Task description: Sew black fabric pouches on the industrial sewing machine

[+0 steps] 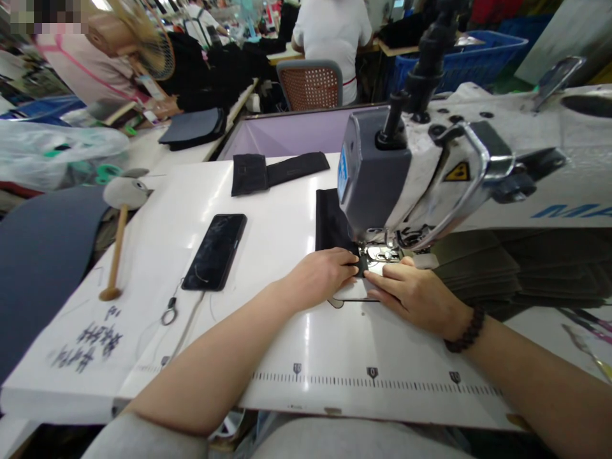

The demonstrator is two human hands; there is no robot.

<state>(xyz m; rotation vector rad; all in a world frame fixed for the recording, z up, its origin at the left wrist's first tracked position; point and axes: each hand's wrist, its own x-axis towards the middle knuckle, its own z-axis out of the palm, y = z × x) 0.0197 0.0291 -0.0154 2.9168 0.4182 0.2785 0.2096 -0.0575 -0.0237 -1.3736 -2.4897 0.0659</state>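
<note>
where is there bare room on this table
Bare tabletop lies between the phone and the cloth at the sewing machine, and between the printed ruler and the left hand and right hand. Crowded: beyond the bracelet, with stacked dark pieces.

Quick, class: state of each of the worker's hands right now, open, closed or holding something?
Left hand: fingers on the black fabric; grip cannot be told.
Right hand: fingers at that fabric's edge; grip cannot be told.

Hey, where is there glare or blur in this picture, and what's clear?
Head view: bright glare streaks on the white tabletop; head view: the background fan looks soft, and the handwriting at lower left looks smeared; head view: the left hand, right hand and phone look fairly clear.
</note>
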